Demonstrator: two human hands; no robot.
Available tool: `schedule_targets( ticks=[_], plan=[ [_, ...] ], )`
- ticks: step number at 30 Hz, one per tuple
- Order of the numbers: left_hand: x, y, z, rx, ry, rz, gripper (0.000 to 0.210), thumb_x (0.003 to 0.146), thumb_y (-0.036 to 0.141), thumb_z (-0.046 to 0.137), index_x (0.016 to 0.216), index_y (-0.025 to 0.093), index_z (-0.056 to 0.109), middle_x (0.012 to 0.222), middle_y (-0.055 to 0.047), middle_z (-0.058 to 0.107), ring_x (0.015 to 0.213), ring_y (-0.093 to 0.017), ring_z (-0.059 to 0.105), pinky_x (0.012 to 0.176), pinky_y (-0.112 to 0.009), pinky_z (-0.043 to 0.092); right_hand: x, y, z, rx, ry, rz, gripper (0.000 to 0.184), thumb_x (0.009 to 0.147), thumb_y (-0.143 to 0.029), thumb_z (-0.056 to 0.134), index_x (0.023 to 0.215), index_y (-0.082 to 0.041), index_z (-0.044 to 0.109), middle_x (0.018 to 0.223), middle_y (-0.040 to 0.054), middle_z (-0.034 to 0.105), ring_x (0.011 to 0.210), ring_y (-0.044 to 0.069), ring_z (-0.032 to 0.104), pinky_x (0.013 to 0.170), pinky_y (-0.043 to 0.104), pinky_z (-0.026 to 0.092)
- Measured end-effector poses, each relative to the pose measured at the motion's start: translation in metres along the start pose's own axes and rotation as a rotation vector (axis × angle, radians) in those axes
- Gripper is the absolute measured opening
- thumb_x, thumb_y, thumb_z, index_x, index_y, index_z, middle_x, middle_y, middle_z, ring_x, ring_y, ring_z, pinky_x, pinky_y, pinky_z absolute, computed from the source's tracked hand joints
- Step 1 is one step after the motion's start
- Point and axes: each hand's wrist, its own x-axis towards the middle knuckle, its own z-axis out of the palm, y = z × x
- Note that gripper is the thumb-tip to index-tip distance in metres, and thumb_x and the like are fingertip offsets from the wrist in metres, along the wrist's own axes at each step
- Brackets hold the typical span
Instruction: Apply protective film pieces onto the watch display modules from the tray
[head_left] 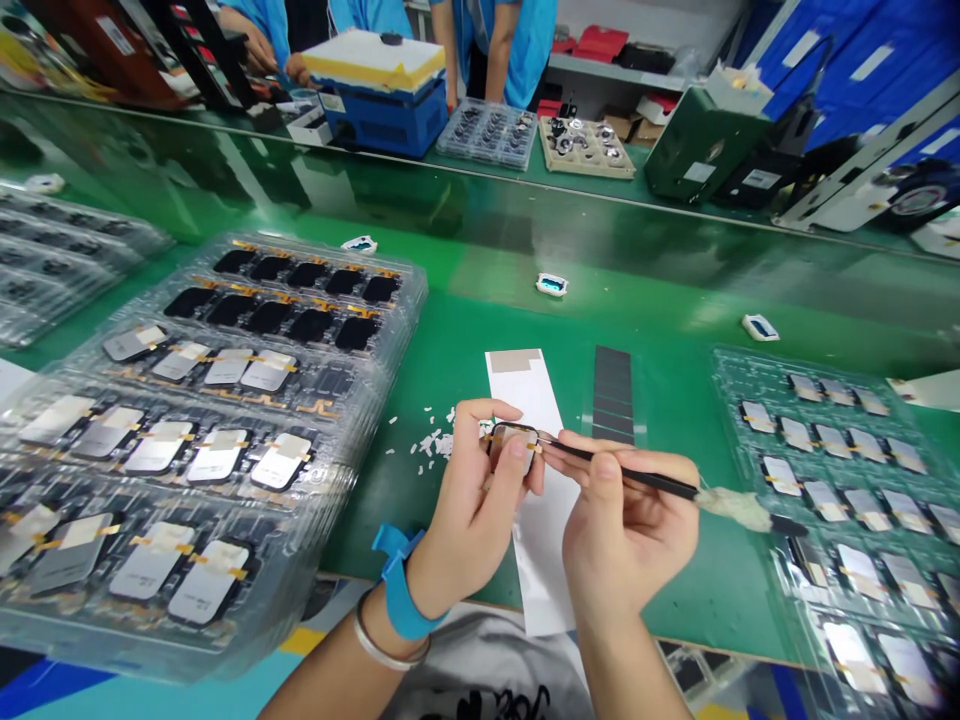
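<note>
The glossy green desk (465, 330) is carrying stacked clear plastic trays of small screen modules (187, 440) on the left, another clear tray (847, 480) on the right, both lying within reach. A white backing strip (536, 520) is lying under the hands. The left hand (472, 510) is pinching a small rounded screen module (514, 444) up close for viewing; the right hand (626, 520) is gripping black tweezers (622, 473), tips touching the module's edge.

Left hand (469, 500): wrist is wearing a blue strap (399, 592) with a loose tab end, plus a thin silver bangle (382, 650) just behind it. Right hand (626, 530): bare, wearing nothing. Forearms are showing no sleeves.
</note>
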Motion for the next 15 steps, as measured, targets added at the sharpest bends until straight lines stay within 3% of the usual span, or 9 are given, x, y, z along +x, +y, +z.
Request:
schedule_targets(
  ticks=[8,12,15],
  plan=[
    [-0.0017,0.0006,-0.0003,0.088,0.045,0.001,0.019,0.101,0.022,0.052,0.114,0.027,0.040,0.078,0.003,0.056,0.065,-0.011,0.055,0.055,-0.021,0.042,-0.0017,0.0014,-0.0010,0.000,-0.089,-0.075,0.016,0.089,-0.010,0.063,0.097,-0.022,0.057,0.091,0.0034,0.076,0.091,0.022,0.076,0.071,0.037,0.068],
    [0.0009,-0.0001,0.0005,0.217,0.085,0.055,0.021,0.097,0.015,0.052,0.111,0.026,0.041,0.078,0.003,0.056,0.061,-0.011,0.057,0.054,-0.022,0.045,-0.0023,0.0002,-0.0005,-0.049,-0.102,-0.051,0.015,0.090,-0.010,0.063,0.094,-0.023,0.056,0.086,0.0015,0.076,0.088,0.021,0.077,0.073,0.037,0.068],
    [0.0034,-0.0012,0.0005,0.346,0.128,0.119,0.029,0.091,0.006,0.054,0.111,0.025,0.043,0.086,0.001,0.060,0.070,-0.013,0.064,0.059,-0.022,0.050,-0.0027,0.0004,-0.0012,-0.041,-0.110,0.010,0.012,0.091,-0.013,0.064,0.092,-0.022,0.056,0.085,0.0017,0.077,0.086,0.021,0.077,0.077,0.038,0.068]
  ],
)
